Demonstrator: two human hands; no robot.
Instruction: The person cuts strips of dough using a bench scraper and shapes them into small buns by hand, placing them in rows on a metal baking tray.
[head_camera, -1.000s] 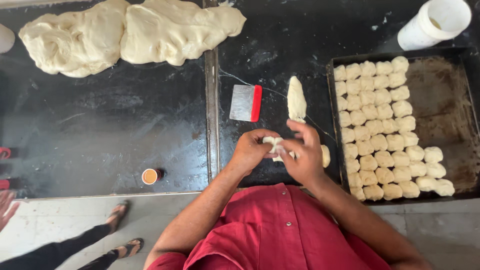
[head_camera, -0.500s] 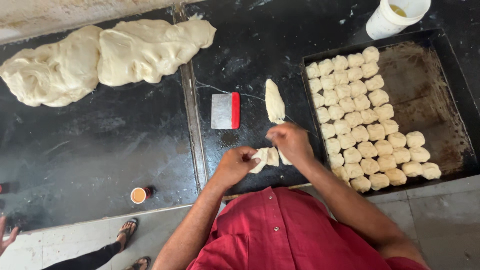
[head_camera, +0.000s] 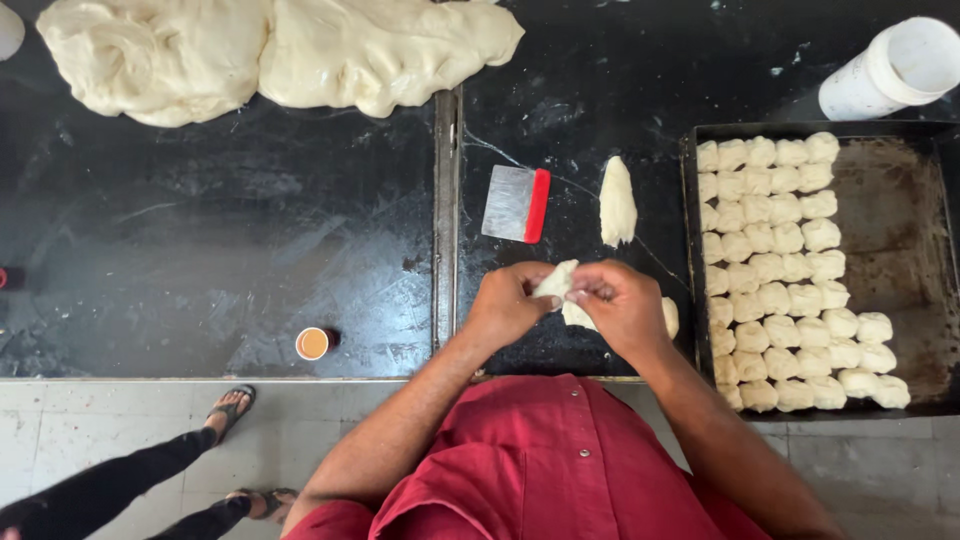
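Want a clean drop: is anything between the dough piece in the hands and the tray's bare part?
Nothing visible. The dough piece sits left of the tray; its rows of dough balls fill the near side.

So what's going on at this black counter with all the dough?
A person in a red shirt is working a small piece of dough between the left hand and right hand over a black counter. To the right, a dark tray is about half filled with rows of dough pieces. A red-handled scraper and a dough strip lie just ahead; a big dough mass sits farther back.
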